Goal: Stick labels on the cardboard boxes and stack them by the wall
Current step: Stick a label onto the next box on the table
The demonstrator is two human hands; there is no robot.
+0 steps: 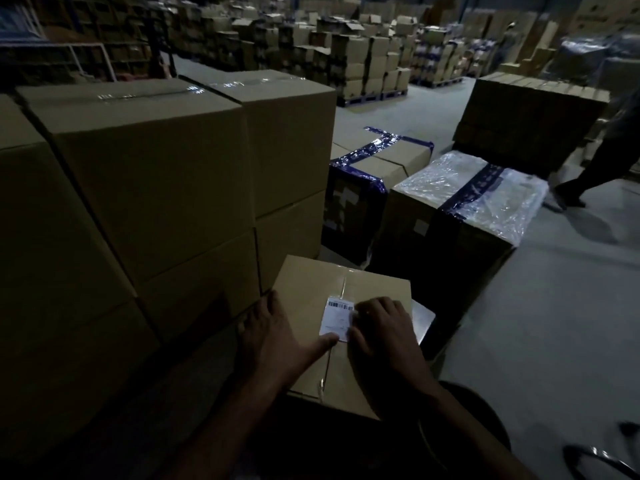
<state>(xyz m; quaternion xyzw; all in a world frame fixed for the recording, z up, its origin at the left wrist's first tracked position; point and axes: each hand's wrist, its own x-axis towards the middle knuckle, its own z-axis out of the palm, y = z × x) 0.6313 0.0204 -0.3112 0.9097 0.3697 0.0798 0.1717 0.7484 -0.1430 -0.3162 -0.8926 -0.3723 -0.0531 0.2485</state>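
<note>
A small brown cardboard box (311,289) sits low in front of me, its top seam taped. A white label (337,318) with a barcode lies on its top. My left hand (273,337) rests flat on the box's left side, its thumb pressing the label's lower edge. The fingers of my right hand (381,330) press down on the label's right edge. A tall stack of plain cardboard boxes (156,174) stands directly to the left of the small box.
Two boxes wrapped with blue tape (374,164) and clear film (467,188) stand beyond the small box. A pallet of cartons (526,123) and a walking person (606,157) are at the right. Grey floor lies to the right; more pallets of boxes (363,64) fill the back.
</note>
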